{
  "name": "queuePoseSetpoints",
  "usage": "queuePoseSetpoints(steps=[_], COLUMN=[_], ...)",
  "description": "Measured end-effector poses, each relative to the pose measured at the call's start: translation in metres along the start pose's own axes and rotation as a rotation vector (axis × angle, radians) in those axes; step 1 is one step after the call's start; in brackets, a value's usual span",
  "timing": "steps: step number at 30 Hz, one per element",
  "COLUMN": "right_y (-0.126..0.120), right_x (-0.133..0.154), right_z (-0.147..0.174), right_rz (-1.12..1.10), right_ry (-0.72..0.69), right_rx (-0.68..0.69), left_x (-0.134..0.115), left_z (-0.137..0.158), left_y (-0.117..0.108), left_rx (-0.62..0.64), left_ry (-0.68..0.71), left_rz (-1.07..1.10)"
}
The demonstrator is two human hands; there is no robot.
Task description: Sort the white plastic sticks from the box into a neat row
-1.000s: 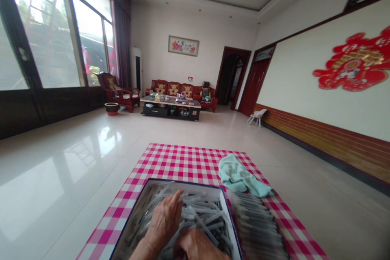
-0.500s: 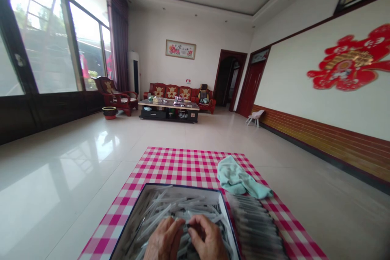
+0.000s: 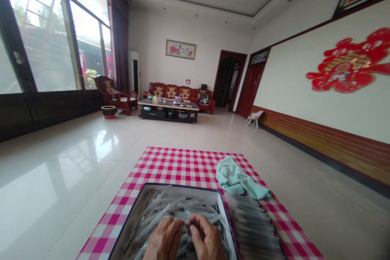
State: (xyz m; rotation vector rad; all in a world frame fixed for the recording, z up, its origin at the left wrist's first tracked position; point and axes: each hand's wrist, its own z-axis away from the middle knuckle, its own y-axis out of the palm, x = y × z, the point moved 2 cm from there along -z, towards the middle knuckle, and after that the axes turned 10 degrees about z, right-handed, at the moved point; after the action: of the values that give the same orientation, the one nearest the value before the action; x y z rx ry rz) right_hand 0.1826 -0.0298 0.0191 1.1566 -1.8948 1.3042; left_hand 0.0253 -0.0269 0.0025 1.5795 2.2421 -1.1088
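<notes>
Both hands are close together over a shallow box (image 3: 183, 186) with a dark blue edge, filled with loose translucent white tubes (image 3: 163, 212) and some dark pieces. My left hand (image 3: 163, 237) is closed, its thumb and fingers pressed together; whatever lies in that pinch is hidden. Between the thumb and index finger of my right hand (image 3: 209, 236) is a small black piece (image 3: 191, 224), too small to make out further. The fingertips of the two hands almost meet. To the right of the box lies a row of slim, dark-and-clear pen-like sticks (image 3: 256, 225), blurred.
A pink-and-white checked cloth (image 3: 179, 162) covers the table. Behind the row of sticks lies a crumpled mint-green cloth (image 3: 236, 176). Farther off across the tiled floor stand a low coffee table (image 3: 167, 105), a wooden sofa (image 3: 166, 87) and a small chair (image 3: 254, 118).
The hands have barely moved; the black piece in my right fingertips sits slightly farther right. The whole view has shifted a little.
</notes>
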Motion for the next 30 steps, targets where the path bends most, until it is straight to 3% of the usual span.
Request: queuePoseSetpoints(steps=[13,23,30], right_y=[0.0046,0.0026,0.0016], right_x=[-0.0043,-0.0055,-0.0042], right_z=[-0.0013,-0.0008,-0.0005], right_rz=[-0.055,0.010,0.030], right_ry=[0.023,-0.032,-0.052], right_rx=[0.009,0.033,0.051], left_x=[-0.0075,-0.0076,-0.0071], left_z=[-0.0036,-0.0037,-0.0038], left_y=[-0.0032,-0.0025,-0.0024], left_rx=[-0.021,0.105,0.104], left_ry=[0.004,-0.036,-0.029], left_rz=[0.008,-0.053,-0.063])
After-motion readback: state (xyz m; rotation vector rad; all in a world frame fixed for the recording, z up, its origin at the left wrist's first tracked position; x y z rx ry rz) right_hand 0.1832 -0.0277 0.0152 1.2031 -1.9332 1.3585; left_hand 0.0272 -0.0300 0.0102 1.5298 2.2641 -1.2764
